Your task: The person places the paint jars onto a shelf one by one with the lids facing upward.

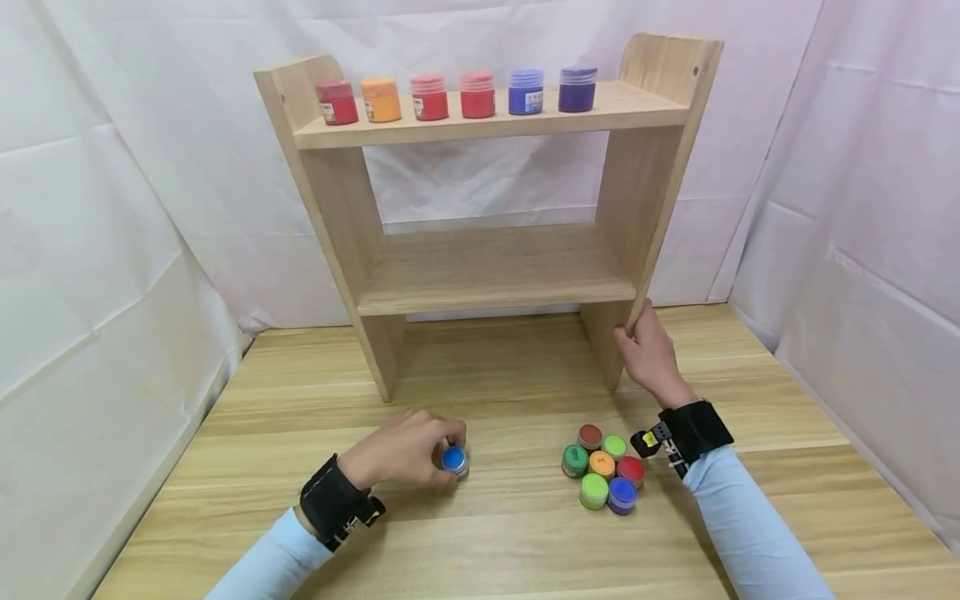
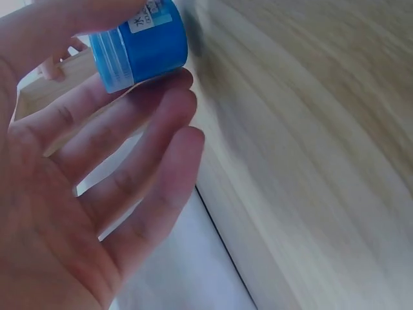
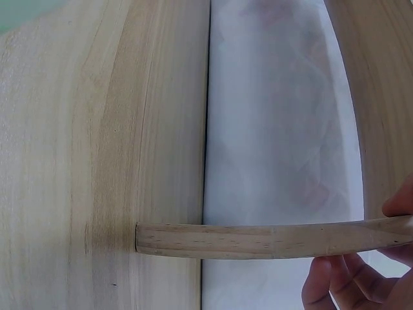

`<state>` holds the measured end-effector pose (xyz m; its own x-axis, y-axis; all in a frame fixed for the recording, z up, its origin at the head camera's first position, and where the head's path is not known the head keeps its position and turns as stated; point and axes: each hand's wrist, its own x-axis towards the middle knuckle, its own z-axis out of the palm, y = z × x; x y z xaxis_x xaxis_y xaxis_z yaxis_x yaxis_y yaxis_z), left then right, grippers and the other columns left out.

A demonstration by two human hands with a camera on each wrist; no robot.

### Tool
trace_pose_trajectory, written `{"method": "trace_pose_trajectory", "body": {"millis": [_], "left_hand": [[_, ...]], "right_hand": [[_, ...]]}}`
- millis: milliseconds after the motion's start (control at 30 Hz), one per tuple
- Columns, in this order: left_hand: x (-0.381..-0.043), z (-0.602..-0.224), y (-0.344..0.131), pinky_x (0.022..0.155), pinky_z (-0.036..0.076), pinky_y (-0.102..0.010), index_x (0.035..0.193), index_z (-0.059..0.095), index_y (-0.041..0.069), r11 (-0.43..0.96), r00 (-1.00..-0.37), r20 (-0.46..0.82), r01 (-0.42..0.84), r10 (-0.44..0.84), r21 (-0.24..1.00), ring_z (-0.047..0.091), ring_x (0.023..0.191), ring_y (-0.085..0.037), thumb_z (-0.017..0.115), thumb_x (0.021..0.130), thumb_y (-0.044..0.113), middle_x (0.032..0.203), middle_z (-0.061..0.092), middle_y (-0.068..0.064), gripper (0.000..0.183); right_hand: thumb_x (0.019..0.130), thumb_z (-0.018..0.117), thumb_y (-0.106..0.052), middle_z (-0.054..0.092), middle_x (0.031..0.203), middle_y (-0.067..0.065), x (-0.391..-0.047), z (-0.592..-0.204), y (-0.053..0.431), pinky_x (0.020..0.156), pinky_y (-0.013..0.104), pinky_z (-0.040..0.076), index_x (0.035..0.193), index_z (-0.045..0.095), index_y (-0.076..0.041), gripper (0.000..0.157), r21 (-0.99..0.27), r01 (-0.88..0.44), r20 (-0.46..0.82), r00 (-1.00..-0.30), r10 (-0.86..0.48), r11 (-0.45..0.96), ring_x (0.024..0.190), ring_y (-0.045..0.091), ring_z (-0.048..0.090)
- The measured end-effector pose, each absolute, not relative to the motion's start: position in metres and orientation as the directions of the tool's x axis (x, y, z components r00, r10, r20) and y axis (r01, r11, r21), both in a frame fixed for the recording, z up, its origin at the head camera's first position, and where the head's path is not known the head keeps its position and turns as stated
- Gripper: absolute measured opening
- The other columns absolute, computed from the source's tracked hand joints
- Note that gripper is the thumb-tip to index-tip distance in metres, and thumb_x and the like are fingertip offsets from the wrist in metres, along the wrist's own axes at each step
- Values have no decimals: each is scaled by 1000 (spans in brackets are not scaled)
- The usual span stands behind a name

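My left hand (image 1: 401, 450) holds a small blue paint jar (image 1: 454, 461) at the tabletop, left of the other loose jars. In the left wrist view, the blue jar's labelled side (image 2: 158, 39) shows between the thumb and the fingers, its clear-rimmed lid toward the palm. The right hand (image 1: 654, 357) grips the lower front edge of the right side panel of a wooden shelf (image 1: 495, 262). Thumb and fingers lie on opposite sides of that panel (image 3: 258, 240) in the right wrist view.
A cluster of several paint jars, among them an orange one (image 1: 602, 464), stands on the wooden table (image 1: 517, 550) by the right forearm. Along the top shelf board (image 1: 487, 127) runs a row of red, orange, blue and purple jars. White cloth (image 1: 97, 208) hangs around the back and sides.
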<state>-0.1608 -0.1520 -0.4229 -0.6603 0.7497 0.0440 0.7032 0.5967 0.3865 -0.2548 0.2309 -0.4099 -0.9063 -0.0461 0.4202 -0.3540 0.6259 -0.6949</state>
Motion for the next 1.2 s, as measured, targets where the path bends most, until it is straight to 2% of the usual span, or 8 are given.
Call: {"method": "trace_pose_trajectory", "body": {"millis": [233, 467, 767, 933, 1200], "left_hand": [[-162, -425, -149, 58, 46, -20, 106, 61, 22, 616, -696, 46, 663, 717, 426, 58, 67, -1, 75, 76, 34, 88, 61, 15, 34], [-161, -430, -150, 49, 44, -19, 103, 58, 24, 622, -736, 97, 628, 670, 467, 53, 58, 1, 73, 80, 33, 83, 61, 14, 29], [-164, -436, -146, 42, 37, -18, 111, 58, 21, 592, -724, 248, 677, 644, 438, 48, 52, 2, 71, 82, 29, 84, 61, 14, 32], [-164, -436, -141, 42, 38, -18, 113, 60, 20, 604, -737, 276, 668, 617, 435, 48, 52, 3, 71, 82, 31, 84, 61, 15, 34], [-165, -430, -133, 43, 39, -18, 117, 60, 18, 614, -746, 311, 663, 589, 428, 48, 52, 3, 68, 84, 35, 73, 57, 15, 37]], "right_hand": [[94, 46, -12, 43, 132, 24, -255, -410, 229, 79, 55, 45, 145, 25, 1, 56, -696, -366, 430, -902, -51, 618, 113, 38, 49], [95, 45, -12, 44, 131, 25, -254, -410, 229, 79, 54, 45, 144, 25, 2, 55, -696, -366, 428, -902, -52, 618, 112, 38, 50], [95, 44, -13, 44, 131, 25, -254, -412, 230, 79, 55, 44, 143, 26, 3, 54, -692, -367, 435, -899, -47, 622, 112, 38, 50], [95, 45, -13, 43, 131, 23, -254, -411, 230, 79, 54, 45, 144, 26, 2, 55, -691, -367, 437, -898, -45, 622, 113, 37, 49], [95, 44, -13, 43, 131, 24, -254, -410, 230, 80, 54, 44, 143, 26, 2, 54, -690, -369, 437, -898, -47, 622, 112, 37, 49]]}}
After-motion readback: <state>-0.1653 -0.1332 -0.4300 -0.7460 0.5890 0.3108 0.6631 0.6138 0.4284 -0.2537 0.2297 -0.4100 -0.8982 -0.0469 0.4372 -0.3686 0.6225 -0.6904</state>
